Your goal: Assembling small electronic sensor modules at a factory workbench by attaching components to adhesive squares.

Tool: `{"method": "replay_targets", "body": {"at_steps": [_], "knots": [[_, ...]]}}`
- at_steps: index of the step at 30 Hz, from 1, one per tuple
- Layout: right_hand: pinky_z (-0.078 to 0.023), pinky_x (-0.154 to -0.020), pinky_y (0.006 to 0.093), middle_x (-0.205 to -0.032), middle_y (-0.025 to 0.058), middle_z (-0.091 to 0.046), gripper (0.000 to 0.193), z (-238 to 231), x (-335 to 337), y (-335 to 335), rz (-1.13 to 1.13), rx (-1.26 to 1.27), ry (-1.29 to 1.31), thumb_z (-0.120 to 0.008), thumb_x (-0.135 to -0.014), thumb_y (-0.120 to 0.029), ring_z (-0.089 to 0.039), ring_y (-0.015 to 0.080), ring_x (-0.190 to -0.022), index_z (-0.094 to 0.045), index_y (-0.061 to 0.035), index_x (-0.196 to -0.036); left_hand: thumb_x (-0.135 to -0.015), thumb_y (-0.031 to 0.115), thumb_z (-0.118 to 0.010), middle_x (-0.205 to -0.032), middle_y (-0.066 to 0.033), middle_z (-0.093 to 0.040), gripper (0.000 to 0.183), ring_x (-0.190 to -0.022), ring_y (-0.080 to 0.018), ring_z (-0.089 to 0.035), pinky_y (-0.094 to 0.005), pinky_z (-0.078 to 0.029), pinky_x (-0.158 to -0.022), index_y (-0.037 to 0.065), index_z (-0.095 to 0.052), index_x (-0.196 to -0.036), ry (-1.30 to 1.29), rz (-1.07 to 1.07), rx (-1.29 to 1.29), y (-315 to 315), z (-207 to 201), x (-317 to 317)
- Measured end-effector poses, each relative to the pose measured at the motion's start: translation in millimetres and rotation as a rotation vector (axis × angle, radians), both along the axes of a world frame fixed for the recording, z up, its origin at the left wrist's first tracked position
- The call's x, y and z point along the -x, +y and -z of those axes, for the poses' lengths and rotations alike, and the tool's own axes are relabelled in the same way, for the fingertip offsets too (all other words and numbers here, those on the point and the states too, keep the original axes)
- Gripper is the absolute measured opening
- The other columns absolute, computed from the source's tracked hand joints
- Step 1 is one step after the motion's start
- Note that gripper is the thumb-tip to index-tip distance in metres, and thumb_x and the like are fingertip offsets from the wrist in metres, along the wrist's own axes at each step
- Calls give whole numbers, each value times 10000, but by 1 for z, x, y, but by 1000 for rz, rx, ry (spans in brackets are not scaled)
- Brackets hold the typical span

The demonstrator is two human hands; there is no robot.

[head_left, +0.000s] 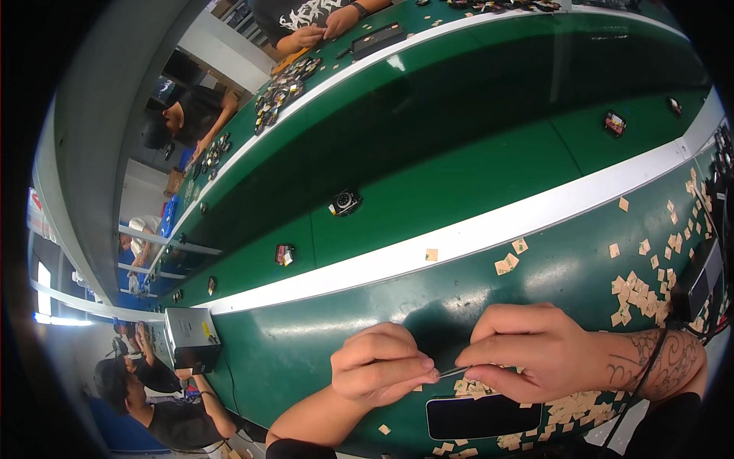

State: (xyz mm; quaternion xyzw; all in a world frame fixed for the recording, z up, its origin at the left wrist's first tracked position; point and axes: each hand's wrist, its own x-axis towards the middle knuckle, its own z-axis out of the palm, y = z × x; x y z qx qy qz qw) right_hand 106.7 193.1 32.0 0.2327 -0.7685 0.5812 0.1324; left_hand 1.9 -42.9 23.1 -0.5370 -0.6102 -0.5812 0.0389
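Observation:
My left hand point(382, 363) and my right hand point(527, 352) meet above the near edge of the green table. Fingertips of both are pinched on a thin, silvery, strip-like piece point(451, 373) that spans the small gap between them; its exact kind is too small to tell. Just below the hands lies a dark-screened smartphone point(483, 419), flat on the table. Small tan square stickers point(573, 409) are heaped around the phone and partly under my right hand. A loose sticker point(384, 429) lies below my left wrist.
Beyond a white rail point(459, 237) runs a green conveyor belt carrying small watch-like units point(345, 203). More tan stickers point(638, 297) and a dark box point(697, 281) with cables sit at the right. A metal box point(191, 340) stands at left. Several people work along the line.

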Motion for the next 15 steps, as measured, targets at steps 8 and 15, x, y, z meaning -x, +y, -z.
{"method": "replay_targets", "body": {"at_steps": [8, 15], "knots": [[-548, -608, 314, -968, 54, -615, 195, 2, -1, 1, -8, -30, 4, -796, -885, -24, -646, 200, -699, -741, -39, -1071, -762, 48, -960, -938, -93, -724, 275, -687, -219, -660, -311, -525, -569, -7, -796, -976, 21, 4, 12, 0, 0, 0], [-553, -603, 311, -974, 48, -628, 231, 4, 0, 3, -24, -22, 29, -781, -854, 1, -653, 196, -709, -739, -41, -1077, -755, 42, -962, -938, -92, -724, 283, -692, -217, -662, -309, -529, -573, -4, -799, -982, 1, 17, 19, 2, 3, 1]]}}
